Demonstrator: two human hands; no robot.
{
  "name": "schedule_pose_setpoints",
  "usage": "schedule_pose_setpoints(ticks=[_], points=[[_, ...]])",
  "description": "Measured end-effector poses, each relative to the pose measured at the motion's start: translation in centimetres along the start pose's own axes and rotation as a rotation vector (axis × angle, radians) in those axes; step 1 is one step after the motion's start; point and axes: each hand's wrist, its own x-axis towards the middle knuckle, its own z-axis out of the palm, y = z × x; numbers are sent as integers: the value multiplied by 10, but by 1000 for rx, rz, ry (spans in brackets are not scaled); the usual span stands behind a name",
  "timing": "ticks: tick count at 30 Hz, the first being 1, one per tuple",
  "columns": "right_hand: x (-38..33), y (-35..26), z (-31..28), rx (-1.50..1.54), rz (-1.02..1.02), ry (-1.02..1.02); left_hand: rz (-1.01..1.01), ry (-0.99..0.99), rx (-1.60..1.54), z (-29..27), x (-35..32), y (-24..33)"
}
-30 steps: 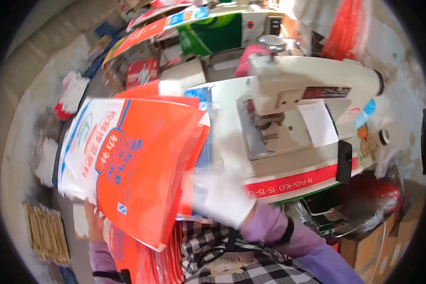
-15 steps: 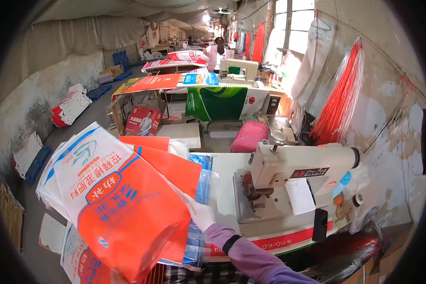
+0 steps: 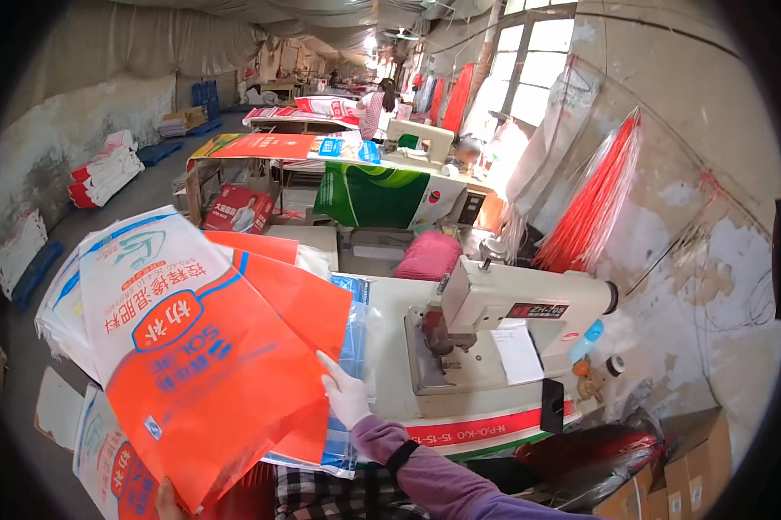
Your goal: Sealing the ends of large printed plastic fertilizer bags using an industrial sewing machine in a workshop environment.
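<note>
Beside sewing machine (image 3: 525,299), orange-white sack (image 3: 213,373)

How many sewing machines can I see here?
2: one white machine on the near table at right, and another farther back near the middle. More may be hidden in the distance.

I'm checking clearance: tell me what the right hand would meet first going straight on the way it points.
The top orange-and-white sack: the right hand's fingers point up and leftward at its right edge and seem to touch it, though one view leaves depth unclear.
</note>
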Motion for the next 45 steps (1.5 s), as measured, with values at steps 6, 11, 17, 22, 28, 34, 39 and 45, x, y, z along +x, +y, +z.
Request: schedule_pose_setpoints(ticks=[6, 11, 17, 22, 28, 34, 39, 45], points=[[8, -53, 36, -112, -566, -35, -124, 477, -600, -59, -34, 212], [-15, -131, 137, -183, -732, -253, -283, 837, -740, -158, -137, 69], [-108, -23, 241, -719, -486, -870, -470, 839, -605, -82, -214, 80], [-125, 57, 241, -1089, -657, -560, -510, 783, -728, -48, -199, 80], [-124, 69, 237, -240, -220, -287, -734, 633, -352, -16, -233, -74], [-96, 44, 105, -316, -310, -610, -522, 445, -783, 87, -118, 2], [-151, 17, 83, -330, -473, -911, 74, -47, -151, 171, 55, 137], [-208, 37, -186, -100, 151, 230, 437, -552, -7, 319, 87, 210]])
